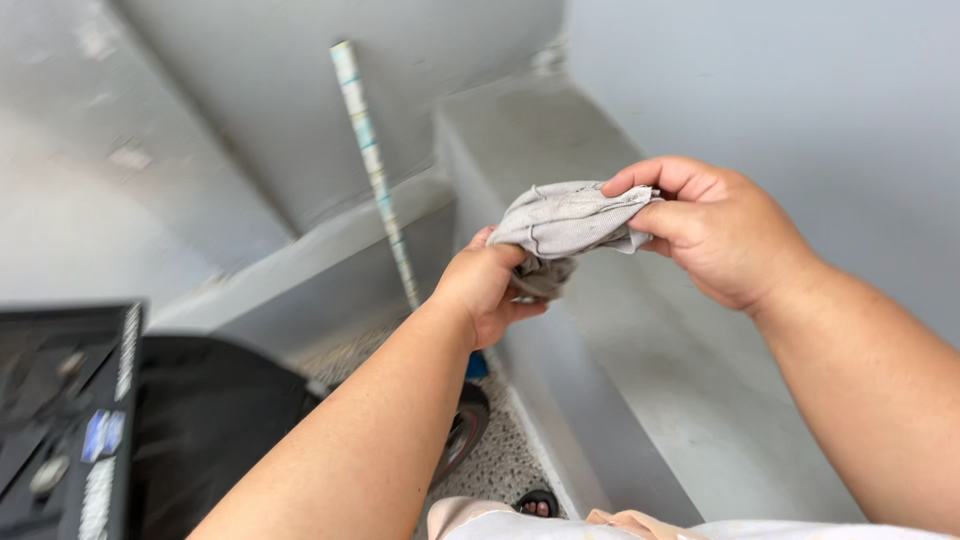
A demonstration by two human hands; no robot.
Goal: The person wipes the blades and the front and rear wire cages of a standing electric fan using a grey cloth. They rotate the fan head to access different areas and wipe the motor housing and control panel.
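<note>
A crumpled grey cloth (565,220) is held in the air between both hands, in the middle of the head view. My left hand (485,290) grips its lower end from below, fingers curled around the bunched fabric. My right hand (720,230) pinches the upper right edge between thumb and fingers. Both forearms reach in from the bottom of the frame. The cloth hangs above a grey concrete ledge (640,330).
A thin pole with pale bands (375,170) leans against the grey wall behind the hands. A black case with small parts (60,420) sits at the lower left, beside a dark rounded object (215,420). Speckled floor (500,460) and a sandalled foot (538,503) show below.
</note>
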